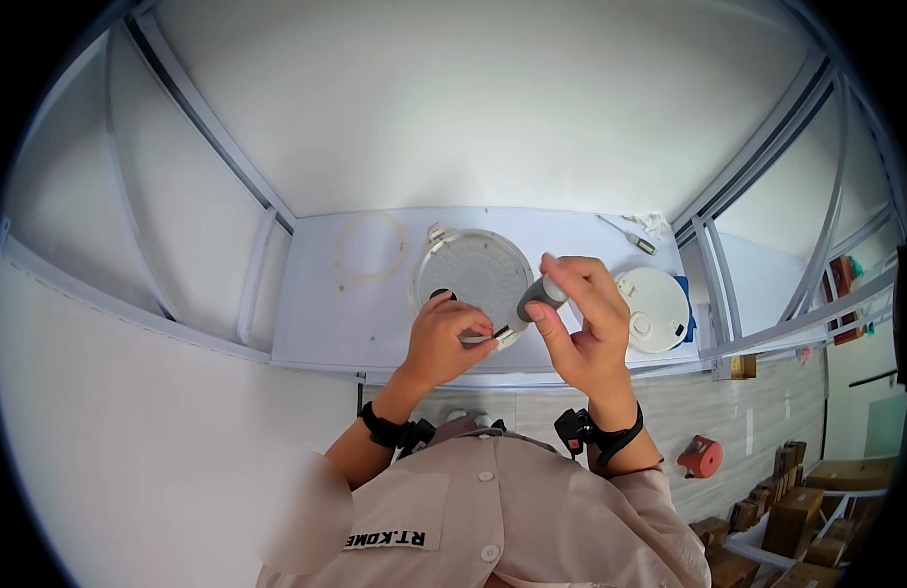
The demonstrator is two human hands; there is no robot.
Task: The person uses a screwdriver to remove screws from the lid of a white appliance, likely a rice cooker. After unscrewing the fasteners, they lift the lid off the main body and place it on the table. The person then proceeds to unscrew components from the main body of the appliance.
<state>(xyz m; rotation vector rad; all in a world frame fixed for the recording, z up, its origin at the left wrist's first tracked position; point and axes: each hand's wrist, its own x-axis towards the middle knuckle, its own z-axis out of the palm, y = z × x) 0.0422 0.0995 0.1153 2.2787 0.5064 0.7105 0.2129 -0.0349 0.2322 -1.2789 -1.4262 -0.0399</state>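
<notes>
A round part [473, 257] with a white rim and a greyish, see-through middle lies on the white table in front of me. My right hand [588, 328] grips a screwdriver [543, 297] by its grey handle, with the shaft slanting down to the left. The driver's tip comes close to a small white tab [508, 340] at the part's near edge. Beside that tip, my left hand [445, 338] is closed in a pinch at the near rim. What its fingers hold is too small to make out. A dark piece [441, 293] shows just beyond its knuckles.
A white round lid [653, 311] rests on something blue at the right. Behind it lie another screwdriver [632, 236] and crumpled white material [655, 224]. A thin yellowish ring [340, 257] lies at the left. Metal frame posts flank the table [321, 328]. A red stool [703, 457] and cardboard boxes [796, 517] stand on the floor.
</notes>
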